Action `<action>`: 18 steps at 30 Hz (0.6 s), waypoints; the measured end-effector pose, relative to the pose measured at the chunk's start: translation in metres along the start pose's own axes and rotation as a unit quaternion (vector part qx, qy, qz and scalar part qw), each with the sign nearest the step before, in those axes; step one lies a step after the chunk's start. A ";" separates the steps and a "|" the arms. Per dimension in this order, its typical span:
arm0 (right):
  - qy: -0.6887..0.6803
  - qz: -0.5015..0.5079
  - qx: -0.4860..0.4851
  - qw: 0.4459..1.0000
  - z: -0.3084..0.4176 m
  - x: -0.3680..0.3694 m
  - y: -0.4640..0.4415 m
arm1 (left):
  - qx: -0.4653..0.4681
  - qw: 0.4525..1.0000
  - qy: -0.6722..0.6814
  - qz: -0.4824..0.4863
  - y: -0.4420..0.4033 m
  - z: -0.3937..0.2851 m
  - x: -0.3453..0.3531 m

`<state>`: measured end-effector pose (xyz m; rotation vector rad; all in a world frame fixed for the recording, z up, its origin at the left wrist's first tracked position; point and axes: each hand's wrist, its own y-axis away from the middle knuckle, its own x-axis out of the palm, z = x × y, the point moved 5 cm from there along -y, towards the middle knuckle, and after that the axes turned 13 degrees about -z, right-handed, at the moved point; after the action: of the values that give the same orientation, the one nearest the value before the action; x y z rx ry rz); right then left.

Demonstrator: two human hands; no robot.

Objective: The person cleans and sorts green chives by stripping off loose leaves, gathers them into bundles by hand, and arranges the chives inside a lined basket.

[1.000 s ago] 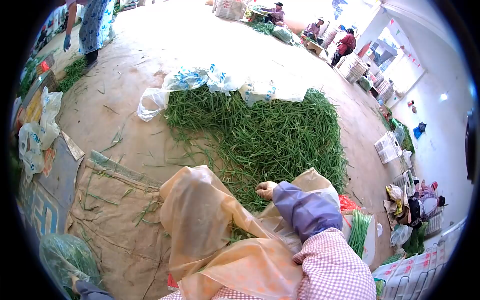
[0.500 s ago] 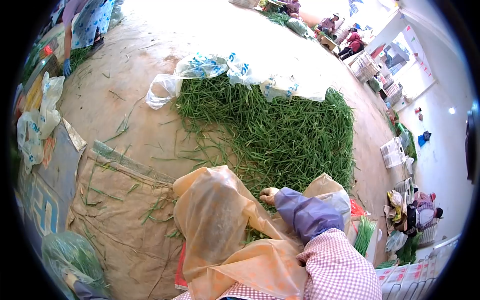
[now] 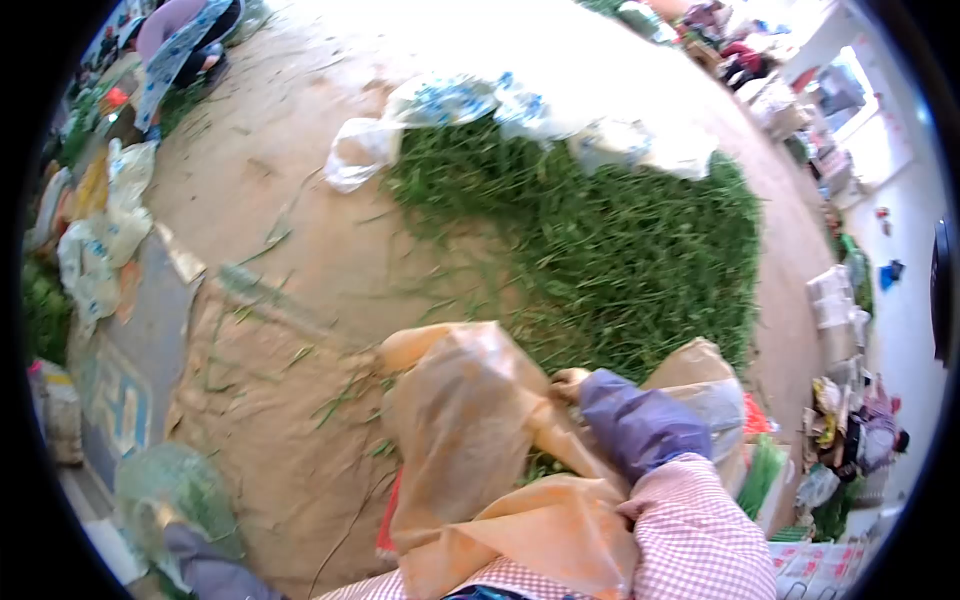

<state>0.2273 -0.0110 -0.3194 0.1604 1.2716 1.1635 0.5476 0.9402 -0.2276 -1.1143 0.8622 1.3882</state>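
My right hand [image 3: 570, 383], in a purple sleeve cover over a checked sleeve, is curled beside my knee at the near edge of a wide pile of long green stalks [image 3: 640, 260]. What its fingers hold, if anything, is hidden. At the lower left my left hand [image 3: 166, 515] is at a clear plastic bag [image 3: 175, 475] with greens inside; blur hides its fingers. An orange translucent apron [image 3: 460, 430] covers my lap and knees. By my right side lies a neat bunch of green stalks [image 3: 763, 475].
Plastic sheeting [image 3: 450, 100] borders the pile's far side. Brown sacking [image 3: 270, 440] with loose stalks covers the floor at left, beside a grey printed board [image 3: 130, 370]. A person [image 3: 185, 45] bends at upper left. White crates [image 3: 835, 310] line the right wall.
The view has turned, shifting the scene rightward. My left hand has stayed by the plastic bag, and my right hand has stayed near the pile. The person at upper left has bent lower.
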 end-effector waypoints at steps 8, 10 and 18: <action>-0.109 0.068 0.076 0.989 -0.032 0.047 -0.008 | 0.047 0.998 0.008 0.036 0.013 -0.006 -0.030; -0.098 0.120 0.090 0.984 -0.024 0.042 -0.005 | 0.027 0.997 0.065 0.041 0.012 -0.018 -0.033; 0.047 0.069 -0.027 0.996 -0.054 0.052 -0.065 | -0.077 0.854 0.501 0.115 0.057 -0.183 -0.138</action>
<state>0.2145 -0.0294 -0.4163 0.1562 1.3262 1.3357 0.5131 0.7180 -0.1543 -1.9640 1.6793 1.0061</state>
